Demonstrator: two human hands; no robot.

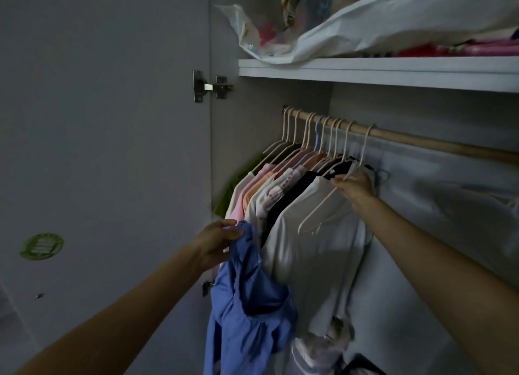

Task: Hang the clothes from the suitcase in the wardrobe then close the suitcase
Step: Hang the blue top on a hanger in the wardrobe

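- Head view: the left hand (217,241) reaches into the open wardrobe, its grip clenched on a bunched blue garment (247,304), pinching the fabric at its top edge so the rest hangs down in folds below the hand.
- The blue garment hangs in front of the lower left part of the clothes on the rail, just beside a white top (314,251); no hanger shows in it.
- The right hand (354,185) is raised toward the wooden rail (421,142), its fingers curled around the neck of an empty cream hanger (323,214), which tilts down to the left and lies against the white top.
- That hanger's hook (366,141) is over the rail, at the right end of the row.
- A row of hung clothes (269,189) fills the left end of the rail: green, pink, peach, patterned, black, then the white top, on cream hangers and 1 blue hanger (317,133).
- Above the rail, a white shelf (365,72) carries a plastic bag (351,29) of colourful fabric.
- The wardrobe door (98,149) stands open at left, with a metal hinge (212,87) and a round green sticker (42,246).
- The suitcase is out of view.
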